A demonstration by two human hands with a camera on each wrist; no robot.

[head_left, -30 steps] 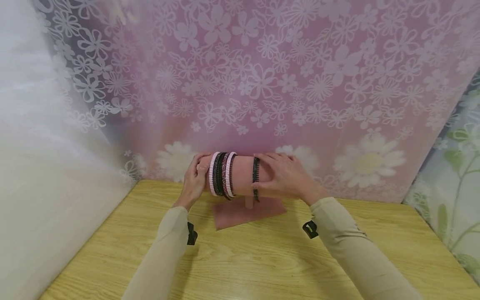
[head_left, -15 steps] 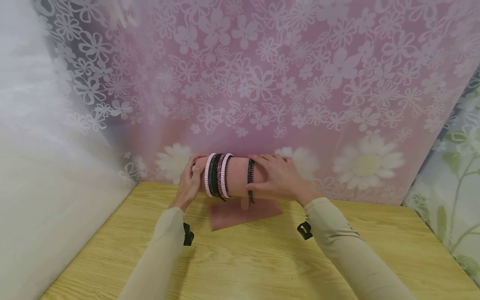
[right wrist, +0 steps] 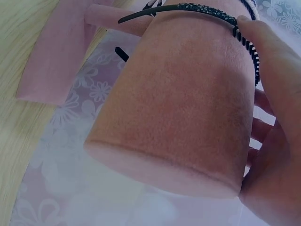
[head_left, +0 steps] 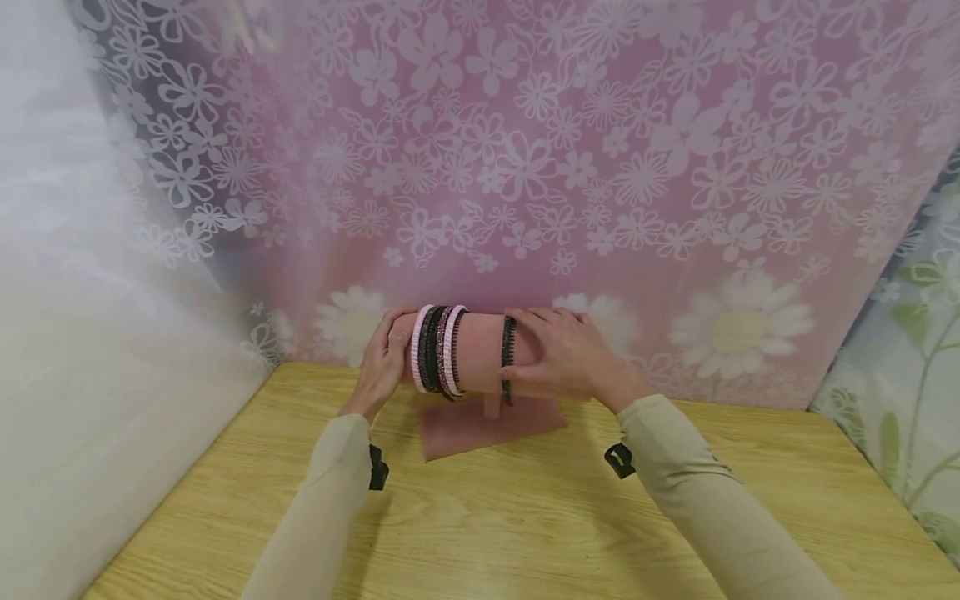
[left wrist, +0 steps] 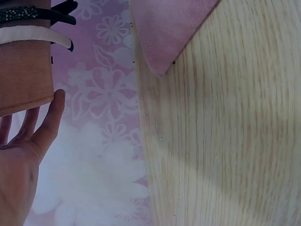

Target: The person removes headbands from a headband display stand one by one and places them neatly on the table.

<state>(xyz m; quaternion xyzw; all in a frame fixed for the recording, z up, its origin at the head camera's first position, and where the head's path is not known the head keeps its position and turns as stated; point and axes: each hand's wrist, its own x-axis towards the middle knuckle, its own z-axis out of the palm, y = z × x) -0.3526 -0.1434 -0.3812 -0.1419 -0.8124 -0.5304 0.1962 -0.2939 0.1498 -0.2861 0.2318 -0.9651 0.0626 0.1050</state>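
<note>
A pink cylindrical headband stand stands on the wooden table, its post rising from a flat pink base. My left hand holds the cylinder's left end; in the left wrist view its fingers touch the end's edge. Next to that hand sit several headbands packed together, with white ones at both sides and dark and glittery ones between. Farther right, a black toothed headband stands apart. My right hand grips it, thumb in front and fingers over the top.
A pink flowered curtain hangs close behind the stand. White sheeting closes the left side, and a leaf-patterned sheet the right. The wooden table reaches out in front of the base.
Between the first and second frames the stand, its headbands and both hands shifted slightly left. Since then they have hardly moved, and both holds are the same.
</note>
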